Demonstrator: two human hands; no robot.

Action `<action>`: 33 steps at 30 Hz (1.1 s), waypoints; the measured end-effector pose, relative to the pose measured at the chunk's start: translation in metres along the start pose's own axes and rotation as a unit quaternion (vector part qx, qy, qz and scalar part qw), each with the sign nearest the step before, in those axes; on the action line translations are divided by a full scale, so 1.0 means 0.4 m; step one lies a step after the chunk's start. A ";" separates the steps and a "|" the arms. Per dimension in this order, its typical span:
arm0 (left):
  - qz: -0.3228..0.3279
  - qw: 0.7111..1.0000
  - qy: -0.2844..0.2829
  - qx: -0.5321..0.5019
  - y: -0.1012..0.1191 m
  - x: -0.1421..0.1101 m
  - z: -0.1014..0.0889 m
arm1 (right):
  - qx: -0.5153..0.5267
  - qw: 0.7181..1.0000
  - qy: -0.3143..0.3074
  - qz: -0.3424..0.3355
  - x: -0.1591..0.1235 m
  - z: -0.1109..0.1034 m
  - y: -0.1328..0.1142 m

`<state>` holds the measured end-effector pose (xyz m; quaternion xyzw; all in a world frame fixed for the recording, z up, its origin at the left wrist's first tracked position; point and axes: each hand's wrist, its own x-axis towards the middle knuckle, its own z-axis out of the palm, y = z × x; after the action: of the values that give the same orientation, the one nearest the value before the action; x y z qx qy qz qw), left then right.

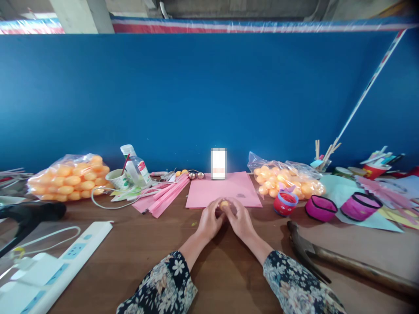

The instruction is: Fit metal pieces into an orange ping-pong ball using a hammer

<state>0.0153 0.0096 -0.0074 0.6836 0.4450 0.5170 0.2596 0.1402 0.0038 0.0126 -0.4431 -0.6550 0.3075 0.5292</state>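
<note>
Head view: left hand (209,221) and right hand (242,220) together grip a small yellow-orange ball (224,204) between them, at the near edge of flat pink paper (225,185). Clear plastic bags of orange balls (70,178) lie to both sides; nearer, a long white power strip (74,255) occupies the left of the brown wooden surface (225,279), a wooden-handled claw hammer (350,259) the right, near the floral sleeve (294,281).

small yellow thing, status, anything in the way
Left hand and right hand: closed together around small yellow thing, partly hidden. Pink paper just beyond. Hammer off right, apart from hands.
</note>
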 end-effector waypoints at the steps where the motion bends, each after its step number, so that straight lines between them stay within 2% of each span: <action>1: -0.003 1.000 0.004 -0.001 0.001 0.000 0.000 | 0.006 1.000 0.001 0.005 0.000 0.000 -0.001; 6: -0.024 1.000 -0.007 -0.007 0.022 0.005 -0.013 | 0.031 0.999 -0.008 0.007 0.002 -0.001 -0.011; 13: -0.061 0.998 0.017 -0.010 0.045 0.012 -0.032 | 0.010 0.998 -0.048 -0.049 0.000 0.001 -0.007; 19: -0.063 0.995 0.021 -0.077 0.041 0.013 -0.026 | -0.011 0.996 -0.061 -0.063 -0.001 -0.002 -0.009; 25: -0.082 0.987 0.041 -0.131 0.033 0.016 -0.023 | -0.030 0.995 -0.037 -0.086 -0.002 0.001 0.005; 33: -0.070 0.989 0.043 -0.124 -0.005 0.014 -0.017 | -0.020 0.994 -0.060 -0.087 -0.004 0.004 0.019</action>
<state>0.0088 0.0148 -0.0040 0.5907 0.4351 0.5773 0.3585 0.1406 0.0054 0.0048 -0.3757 -0.7274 0.2733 0.5050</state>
